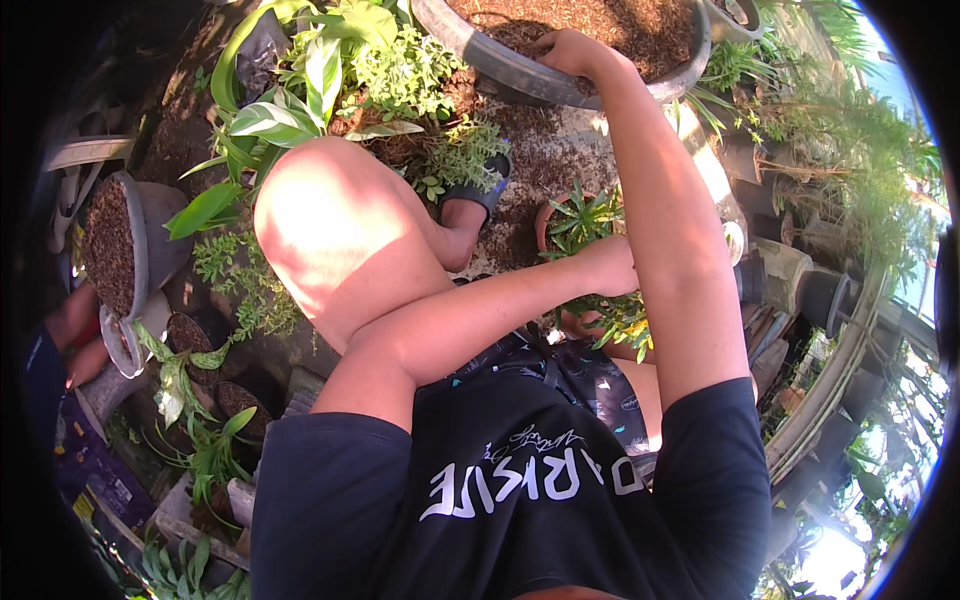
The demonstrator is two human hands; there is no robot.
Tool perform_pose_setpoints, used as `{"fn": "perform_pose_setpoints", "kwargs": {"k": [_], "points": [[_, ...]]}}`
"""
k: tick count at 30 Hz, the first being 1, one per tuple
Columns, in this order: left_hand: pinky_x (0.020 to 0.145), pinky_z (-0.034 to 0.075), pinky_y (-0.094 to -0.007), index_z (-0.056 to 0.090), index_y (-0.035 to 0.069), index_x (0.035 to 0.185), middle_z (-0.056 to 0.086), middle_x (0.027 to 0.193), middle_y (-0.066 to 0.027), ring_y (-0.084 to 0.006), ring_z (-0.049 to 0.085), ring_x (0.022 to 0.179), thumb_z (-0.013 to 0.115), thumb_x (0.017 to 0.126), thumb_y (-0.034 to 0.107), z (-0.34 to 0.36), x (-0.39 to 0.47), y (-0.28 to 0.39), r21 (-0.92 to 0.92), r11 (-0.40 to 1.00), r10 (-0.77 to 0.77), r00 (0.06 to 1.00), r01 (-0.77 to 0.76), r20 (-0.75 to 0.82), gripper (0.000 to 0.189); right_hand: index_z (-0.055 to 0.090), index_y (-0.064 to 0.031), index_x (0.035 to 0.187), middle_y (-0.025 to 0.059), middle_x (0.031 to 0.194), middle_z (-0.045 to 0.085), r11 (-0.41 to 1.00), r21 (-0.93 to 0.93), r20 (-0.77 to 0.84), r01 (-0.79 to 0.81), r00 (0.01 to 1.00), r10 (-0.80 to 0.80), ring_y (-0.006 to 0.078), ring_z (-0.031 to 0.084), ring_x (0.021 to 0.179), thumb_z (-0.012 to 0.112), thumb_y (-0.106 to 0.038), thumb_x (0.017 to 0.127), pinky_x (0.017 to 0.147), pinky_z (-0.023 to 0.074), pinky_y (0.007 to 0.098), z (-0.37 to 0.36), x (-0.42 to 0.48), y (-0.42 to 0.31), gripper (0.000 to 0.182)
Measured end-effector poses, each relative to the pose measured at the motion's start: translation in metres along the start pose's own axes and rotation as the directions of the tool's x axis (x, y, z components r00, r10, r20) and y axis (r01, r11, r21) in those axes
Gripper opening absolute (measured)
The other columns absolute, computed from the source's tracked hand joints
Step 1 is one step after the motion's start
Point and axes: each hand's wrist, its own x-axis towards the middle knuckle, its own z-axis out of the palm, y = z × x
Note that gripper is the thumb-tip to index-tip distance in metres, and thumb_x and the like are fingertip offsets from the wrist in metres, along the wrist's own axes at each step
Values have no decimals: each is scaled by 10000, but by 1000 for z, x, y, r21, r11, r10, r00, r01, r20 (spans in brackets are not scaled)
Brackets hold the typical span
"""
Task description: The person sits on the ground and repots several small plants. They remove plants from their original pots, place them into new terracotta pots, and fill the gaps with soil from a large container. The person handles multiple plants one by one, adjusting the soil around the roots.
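At the top, my right hand (577, 54) reaches over the rim of a large dark basin (517, 71) of brown, fibrous potting mix (592, 19). Its fingers are bent down at the mix, and their tips are hard to see. My left hand (611, 266) lies lower, partly behind my right forearm, with its fingers hidden. Just above it a leafy plant (581, 221) grows in a terracotta-coloured pot (544, 225). Yellow-green leaves (630, 322) show just below that hand. Whether it holds any of these plants is not visible.
Leafy plants (277, 124) stand beside my raised knee. At left are a tilted grey pot of mix (135, 240), several smaller pots (199, 330) and another person's bare limb (79, 322). Loose mix (525, 157) covers the ground near my sandal (491, 187). Pots (821, 296) line the right.
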Motion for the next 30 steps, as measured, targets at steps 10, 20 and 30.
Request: {"fn": "perform_pose_setpoints", "kwargs": {"k": [10, 20, 30], "points": [[1082, 180, -740, 34, 101, 1586, -14, 1587, -354, -544, 25, 1470, 673, 810, 614, -1, -10, 36, 394, 755, -518, 845, 524, -132, 1129, 685, -101, 1255, 160, 1061, 732, 934, 356, -175, 19, 984, 46, 232, 703, 961, 734, -229, 859, 854, 555, 385, -20, -40, -6, 418], [1144, 320, -514, 272, 127, 1546, 217, 1576, -284, -461, 251, 1441, 652, 783, 684, 2, -27, -43, 332, 809, -565, 799, 486, 208, 1017, 643, -37, 1207, 13, 961, 690, 474, 878, 142, -69, 983, -119, 68, 597, 754, 684, -119, 923, 675, 493, 239, -77, -181, 90, 299], [1015, 467, -497, 485, 216, 1420, 406, 1458, -193, -471, 526, 1179, 754, 737, 388, 4, -41, -13, 456, 834, -490, 799, 312, 349, 754, 688, -23, 1184, 72, 995, 728, 783, 500, 490, -370, 866, 97, 123, 669, 814, 735, -125, 834, 734, 556, 274, 65, -208, 127, 367]]}}
